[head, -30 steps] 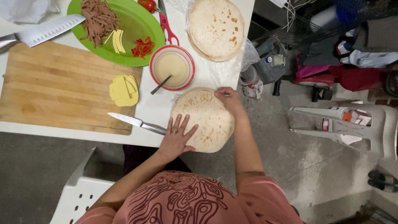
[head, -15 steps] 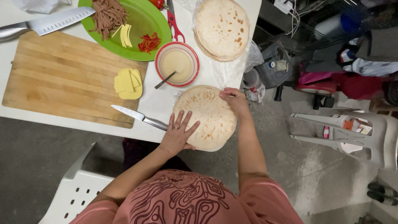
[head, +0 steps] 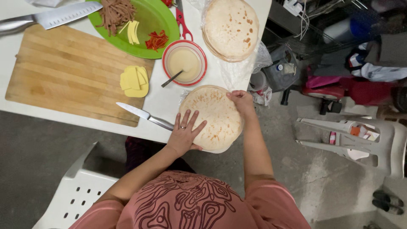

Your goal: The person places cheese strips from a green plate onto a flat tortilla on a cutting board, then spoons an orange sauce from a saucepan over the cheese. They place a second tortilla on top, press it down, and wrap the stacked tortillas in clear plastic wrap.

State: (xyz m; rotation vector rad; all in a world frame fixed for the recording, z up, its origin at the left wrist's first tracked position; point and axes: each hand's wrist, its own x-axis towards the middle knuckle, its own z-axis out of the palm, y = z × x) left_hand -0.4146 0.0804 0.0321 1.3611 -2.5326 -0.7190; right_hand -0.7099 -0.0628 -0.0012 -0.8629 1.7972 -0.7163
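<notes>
The tortilla (head: 214,116) lay bare at the table (head: 169,99) edge, unfilled. The left hand (head: 184,133) pressed flat, fingers spread; the right hand (head: 241,101) pinched its far rim. Fillings remained on the green plate (head: 163,42).

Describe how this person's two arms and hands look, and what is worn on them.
Both arms are bare from the short sleeves of a pinkish-red T-shirt with a dark wavy line pattern. The left hand wears a thin ring on one finger. The right hand shows no ring, watch or glove. No bracelets or markings show on either forearm.
</notes>
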